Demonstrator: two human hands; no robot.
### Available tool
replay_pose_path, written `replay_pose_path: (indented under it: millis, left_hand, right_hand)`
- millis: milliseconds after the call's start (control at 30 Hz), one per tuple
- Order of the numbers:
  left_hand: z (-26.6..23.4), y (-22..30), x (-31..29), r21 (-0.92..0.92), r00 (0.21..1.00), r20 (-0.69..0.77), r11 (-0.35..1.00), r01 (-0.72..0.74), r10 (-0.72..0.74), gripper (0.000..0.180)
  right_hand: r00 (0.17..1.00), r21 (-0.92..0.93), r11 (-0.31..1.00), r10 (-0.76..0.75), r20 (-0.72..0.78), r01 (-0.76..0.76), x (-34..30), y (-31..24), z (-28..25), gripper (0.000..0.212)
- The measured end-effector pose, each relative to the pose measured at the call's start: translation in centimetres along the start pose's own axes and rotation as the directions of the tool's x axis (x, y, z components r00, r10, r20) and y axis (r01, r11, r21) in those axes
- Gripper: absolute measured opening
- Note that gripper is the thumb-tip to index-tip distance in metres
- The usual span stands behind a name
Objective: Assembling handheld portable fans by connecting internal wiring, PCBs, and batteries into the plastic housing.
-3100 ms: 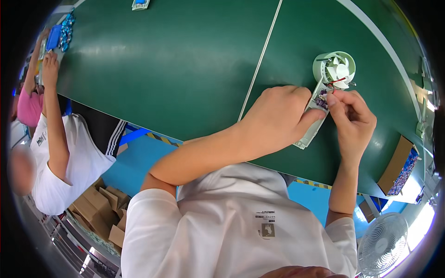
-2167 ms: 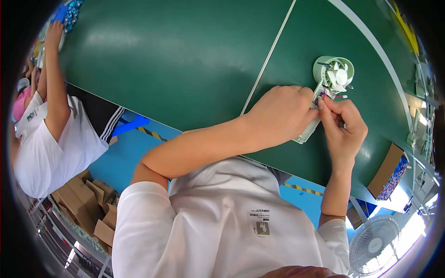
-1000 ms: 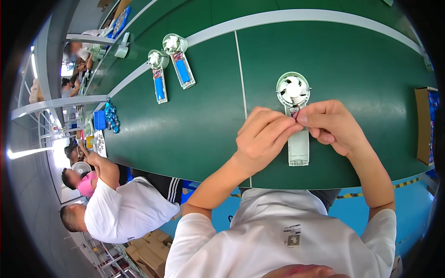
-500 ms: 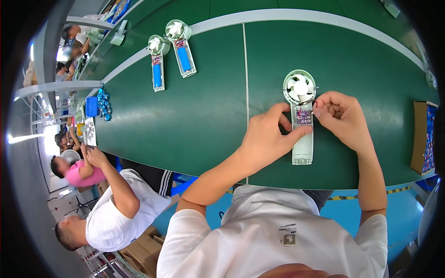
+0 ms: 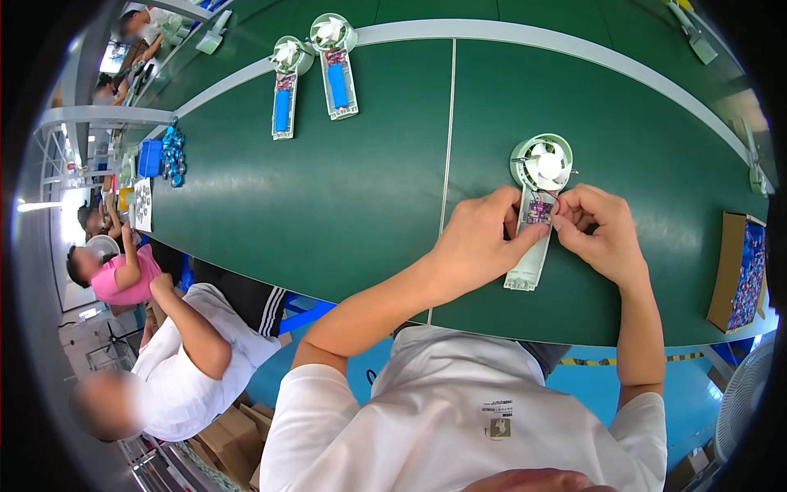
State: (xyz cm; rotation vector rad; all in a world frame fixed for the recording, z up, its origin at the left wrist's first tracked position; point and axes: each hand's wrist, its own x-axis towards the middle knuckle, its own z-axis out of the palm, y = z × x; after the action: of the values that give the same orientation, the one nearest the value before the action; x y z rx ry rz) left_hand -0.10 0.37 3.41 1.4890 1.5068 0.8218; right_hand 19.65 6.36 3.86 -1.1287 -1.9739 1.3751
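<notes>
An opened pale-green handheld fan [image 5: 529, 266] lies on the green table in front of me, its round head with white blades [image 5: 548, 162] pointing away. A small purple circuit board [image 5: 539, 212] sits in its handle. My left hand [image 5: 484, 238] grips the handle from the left, thumb across it just below the board. My right hand [image 5: 602, 230] is closed in a pinch at the board's right edge, by a thin red wire [image 5: 561, 202] that loops down from the fan head. The wire's end is hidden by the fingertips.
Two more opened fans, one nearer the left [image 5: 284, 107] and one beside it [image 5: 339, 86], hold blue cylindrical batteries at the far left. A cardboard box [image 5: 725, 271] of small parts stands at the right edge. A blue bin [image 5: 150, 158] is far left, near a seated co-worker [image 5: 193, 344].
The fan's handle has turned slightly, its lower end swinging left. My right hand has shifted a little lower along the board. The whole view has also shifted somewhat.
</notes>
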Motion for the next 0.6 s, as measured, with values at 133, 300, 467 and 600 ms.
replay_pose_path:
  millis: [133, 300, 467, 600]
  left_hand:
    - [0.07, -0.21, 0.17, -0.028, 1.000, 0.001, 1.000, -0.012, 0.012, 0.032]
    - [-0.10, -0.13, 0.14, -0.031, 1.000, 0.012, 0.999, -0.014, 0.014, 0.033]
    - [-0.26, -0.18, 0.22, -0.021, 0.999, 0.041, 0.999, 0.024, -0.023, 0.032]
    - [-0.02, -0.65, 0.16, -0.019, 0.999, -0.030, 0.999, -0.029, 0.029, 0.032]
  right_hand:
    - [0.998, 0.036, 0.998, 0.046, 0.034, -0.047, 0.05, 0.27, -0.06, 0.006]
    - [0.993, 0.113, 0.990, 0.080, 0.084, -0.090, 0.18, 0.52, 0.02, 0.005]
    - [0.986, 0.288, 0.944, 0.147, 0.076, -0.163, 0.40, 0.43, 0.15, 0.005]
    - [0.988, 0.203, 0.968, 0.129, 0.088, -0.145, 0.38, 0.40, 0.10, 0.004]
